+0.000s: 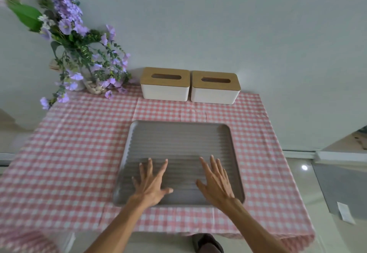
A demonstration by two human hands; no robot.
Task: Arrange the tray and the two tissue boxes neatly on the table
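The hands [152, 183] cover part of the tray's [178, 139] near floor. The flowers [65, 24] run off the top-left corner, blurred there. The slipper [206, 242] is cut by the bottom edge. The worktop's [79, 133] near-left corner smears.

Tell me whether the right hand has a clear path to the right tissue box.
Probably yes: the right hand lies open on the tray, and only bare tablecloth separates it from the right tissue box.

A home: gingham tablecloth [79, 143], vase of flowers [83, 58], tiled floor [297, 175].
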